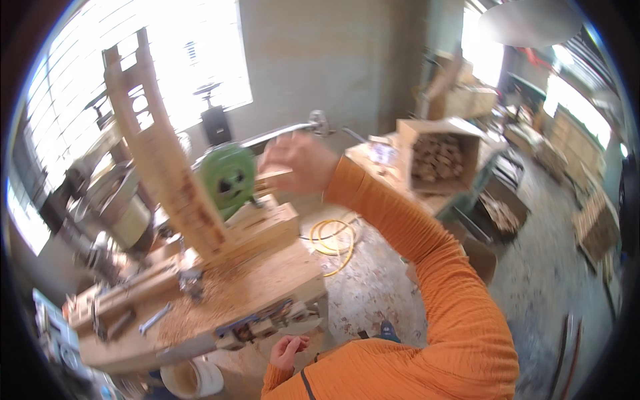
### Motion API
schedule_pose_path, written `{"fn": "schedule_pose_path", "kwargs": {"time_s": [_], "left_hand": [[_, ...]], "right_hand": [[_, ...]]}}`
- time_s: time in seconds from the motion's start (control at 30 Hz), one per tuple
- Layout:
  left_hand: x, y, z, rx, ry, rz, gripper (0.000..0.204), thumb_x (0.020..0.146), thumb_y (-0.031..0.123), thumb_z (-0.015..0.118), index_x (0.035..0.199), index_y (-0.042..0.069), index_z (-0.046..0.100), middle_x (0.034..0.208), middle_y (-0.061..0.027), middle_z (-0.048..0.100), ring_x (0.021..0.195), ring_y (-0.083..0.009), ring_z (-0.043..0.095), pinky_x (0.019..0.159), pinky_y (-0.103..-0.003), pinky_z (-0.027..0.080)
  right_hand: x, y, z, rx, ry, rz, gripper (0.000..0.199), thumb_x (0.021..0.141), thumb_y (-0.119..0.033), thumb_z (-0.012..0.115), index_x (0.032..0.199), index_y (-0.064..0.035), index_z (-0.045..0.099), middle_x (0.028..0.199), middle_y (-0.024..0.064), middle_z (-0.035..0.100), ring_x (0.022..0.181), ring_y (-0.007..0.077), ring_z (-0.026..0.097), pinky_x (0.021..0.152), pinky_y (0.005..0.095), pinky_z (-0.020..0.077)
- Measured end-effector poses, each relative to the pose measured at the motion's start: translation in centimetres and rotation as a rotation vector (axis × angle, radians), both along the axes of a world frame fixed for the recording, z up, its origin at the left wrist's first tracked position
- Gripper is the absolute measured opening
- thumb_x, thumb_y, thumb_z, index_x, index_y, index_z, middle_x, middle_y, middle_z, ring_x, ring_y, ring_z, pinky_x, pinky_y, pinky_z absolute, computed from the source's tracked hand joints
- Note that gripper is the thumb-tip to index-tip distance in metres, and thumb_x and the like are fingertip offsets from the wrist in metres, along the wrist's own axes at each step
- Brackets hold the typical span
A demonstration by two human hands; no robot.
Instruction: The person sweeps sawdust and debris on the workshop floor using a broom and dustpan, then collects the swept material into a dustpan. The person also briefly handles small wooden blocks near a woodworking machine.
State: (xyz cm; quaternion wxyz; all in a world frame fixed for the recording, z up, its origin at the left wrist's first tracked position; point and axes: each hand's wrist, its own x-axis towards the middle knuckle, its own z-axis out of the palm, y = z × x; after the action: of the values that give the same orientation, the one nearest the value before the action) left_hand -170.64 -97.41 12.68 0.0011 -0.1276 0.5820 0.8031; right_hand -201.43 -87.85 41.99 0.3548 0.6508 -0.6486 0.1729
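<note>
Left hand: nearest the camera, the left hand (pixel 289 349) sits low by the orange-sleeved chest, just below the near edge of the table (pixel 287 270); its fingers (pixel 298 342) are curled loosely inward and hold nothing.
Right hand: the right hand (pixel 297 162) is raised at the end of the outstretched orange sleeve (pixel 427 260), above the far end of the table; its fingers pinch a small flat wood piece (pixel 275 175), thumb on top.
Wood piece: pale, thin, held roughly level, just right of the green wheel guard (pixel 229 179) and above the stacked wooden block (pixel 263 227).
Curved wooden part: a long, bent wooden part (pixel 167 153) with cut-out slots stands upright on the table, leaning slightly, left of the green guard and apart from the right hand.
Table: wooden, strewn with sawdust; a wrench (pixel 154 319) lies near its left front, and a metal clamp fitting (pixel 190 280) stands near the base of the upright part.
Floor: a coil of yellow hose (pixel 333 237) lies on the speckled concrete floor just beyond the table, under the right arm.
Background: a cardboard box (pixel 440 153) filled with small wood pieces lies on its side on a farther bench, its open face toward the camera; bright windows (pixel 133 60) fill the wall at left.
</note>
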Motion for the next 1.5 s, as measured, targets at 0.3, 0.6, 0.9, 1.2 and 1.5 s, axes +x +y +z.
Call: {"fn": "schedule_pose_path", "kwargs": {"time_s": [0.3,0.6,0.9,1.2,1.5], "left_hand": [[-13.6,12.2,1.1,-0.059,-0.017,-0.213,0.012,0.085,0.009,0.052,0.091,-0.001,0.054,0.094,-0.0093,0.061,0.083,-0.0133,0.056,0.075,-0.026,0.045],[-24.2,23.5,0.5,-0.154,-0.125,-0.266,0.018,0.085,0.01,0.053,0.1,0.0,0.055,0.094,-0.0059,0.059,0.085,-0.0106,0.054,0.074,-0.024,0.044],[-29.1,29.9,0.8,-0.174,-0.217,-0.337,0.024,0.083,0.013,0.057,0.103,0.001,0.053,0.096,-0.0056,0.058,0.088,-0.0103,0.053,0.073,-0.023,0.043],[-33.9,33.9,2.5,-0.37,-0.269,-0.638,0.031,0.081,0.016,0.06,0.108,0.003,0.052,0.098,-0.0073,0.057,0.093,-0.0143,0.054,0.079,-0.028,0.044],[-37.1,35.6,2.5,-0.46,-0.062,-0.698,0.027,0.081,0.017,0.059,0.103,0.001,0.054,0.097,-0.0053,0.058,0.09,-0.0129,0.055,0.081,-0.027,0.045]], "right_hand": [[-21.3,31.9,-18.7,-0.429,-0.806,-0.834,0.016,0.073,-0.022,0.059,0.084,-0.011,0.061,0.078,0.0087,0.062,0.073,0.0228,0.061,0.065,0.0321,0.0486],[-35.0,46.5,-26.2,0.14,-0.878,-1.15,0.07,0.061,-0.026,0.068,0.125,-0.0168,0.04,0.13,0.0193,0.033,0.106,0.0365,0.047,0.089,0.0389,0.04],[-37.8,46.1,-28.4,-0.195,-0.754,-0.827,0.08,0.057,-0.024,0.074,0.128,-0.019,0.038,0.127,0.0182,0.037,0.115,0.0337,0.037,0.092,0.0404,0.0373],[-39.4,46.7,-28.9,-0.195,-1.076,-0.632,0.065,0.058,-0.017,0.072,0.119,-0.0185,0.05,0.129,0.0151,0.032,0.115,0.0333,0.038,0.095,0.038,0.0369],[-37.7,45.7,-27.1,-0.253,-1.183,-0.579,0.047,0.06,-0.017,0.069,0.105,-0.0111,0.057,0.107,0.0146,0.054,0.099,0.0279,0.052,0.083,0.034,0.0428]]}}
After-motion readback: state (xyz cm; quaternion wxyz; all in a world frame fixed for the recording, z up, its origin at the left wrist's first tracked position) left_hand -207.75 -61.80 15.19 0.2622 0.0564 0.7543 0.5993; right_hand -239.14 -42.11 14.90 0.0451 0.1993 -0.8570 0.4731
